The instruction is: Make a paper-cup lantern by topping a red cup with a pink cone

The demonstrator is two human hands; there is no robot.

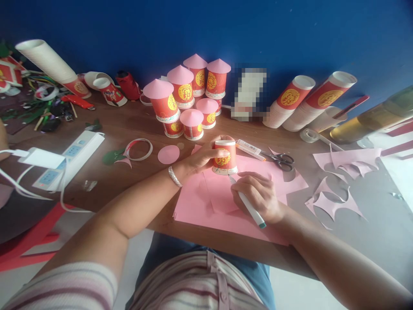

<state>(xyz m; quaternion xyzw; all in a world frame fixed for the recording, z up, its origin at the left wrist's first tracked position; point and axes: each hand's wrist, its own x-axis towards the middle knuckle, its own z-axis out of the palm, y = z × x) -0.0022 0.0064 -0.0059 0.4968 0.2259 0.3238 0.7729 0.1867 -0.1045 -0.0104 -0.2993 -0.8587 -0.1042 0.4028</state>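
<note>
My left hand (206, 156) is wrapped round a red paper cup (229, 160) with a yellow emblem, upright with its white band low down. Green marks show on that band. In my right hand (258, 196) is a white marker (250, 209) with a green end cap, its tip at the cup's white band. Beneath both hands lie pink paper sheets (193, 206). Just right of the cup rest a glue stick or marker with a white and orange body (248, 148) and black-handled scissors (284, 161).
Red cups with pink cone tops (159, 101) stand at the back. Stacked cups (290, 101) lean at the right, beside a tape roll (310, 135). Pink scraps (338, 206) lie right. A power strip (71, 159), a ring (139, 150) and a pink disc (168, 154) are left.
</note>
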